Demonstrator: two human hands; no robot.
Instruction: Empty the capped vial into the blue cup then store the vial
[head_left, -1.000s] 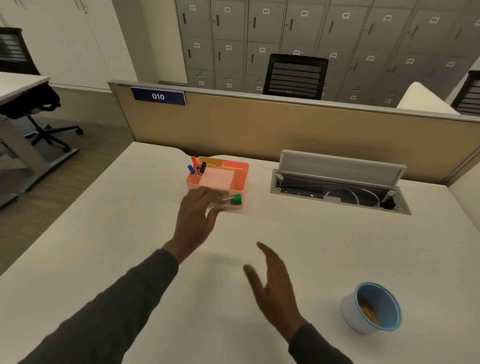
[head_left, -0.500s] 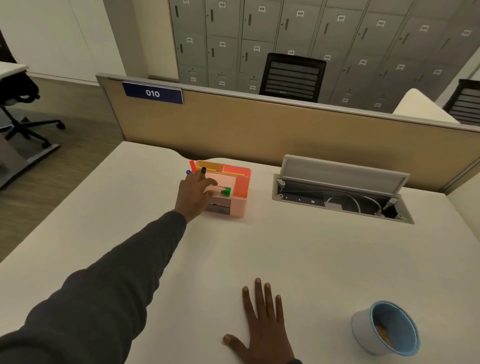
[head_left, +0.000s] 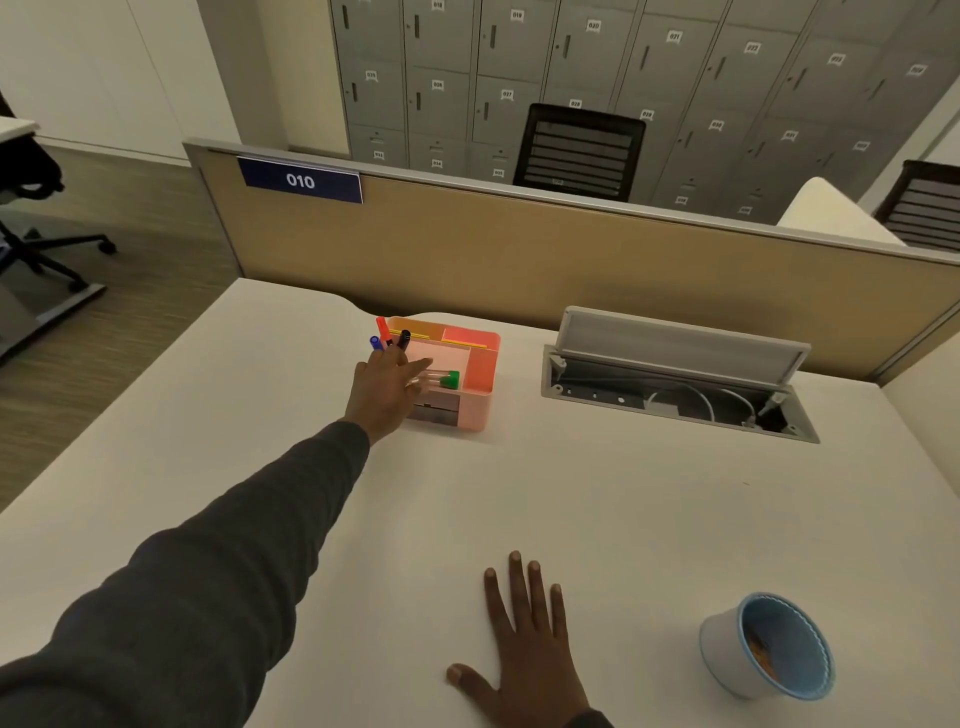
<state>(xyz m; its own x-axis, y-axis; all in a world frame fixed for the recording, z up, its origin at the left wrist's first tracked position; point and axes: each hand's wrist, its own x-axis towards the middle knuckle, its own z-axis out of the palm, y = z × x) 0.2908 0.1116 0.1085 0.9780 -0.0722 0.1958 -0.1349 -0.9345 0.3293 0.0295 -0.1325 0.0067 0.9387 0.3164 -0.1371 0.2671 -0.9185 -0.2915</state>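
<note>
- You are pinching the vial (head_left: 434, 378) between the fingertips of your left hand (head_left: 382, 387), over the front compartment of the pink organizer (head_left: 475, 410) at 12 o'clock.
- Its green cap (head_left: 450, 379) is pointing toward 3 o'clock, clear of your fingers.
- Judged light, rigid, smooth and breakable; grip mid-barrel.
- Your right hand (head_left: 524, 660) is lying spread flat, with the blue cup (head_left: 774, 647) at its 3 o'clock.

Dim warm light, soft shadows, wide-angle distortion

Office: bench (head_left: 597, 519) fronted by numbered partition (head_left: 519, 260); behind partition, mesh chair (head_left: 579, 150), numbered lockers (head_left: 675, 67).
</note>
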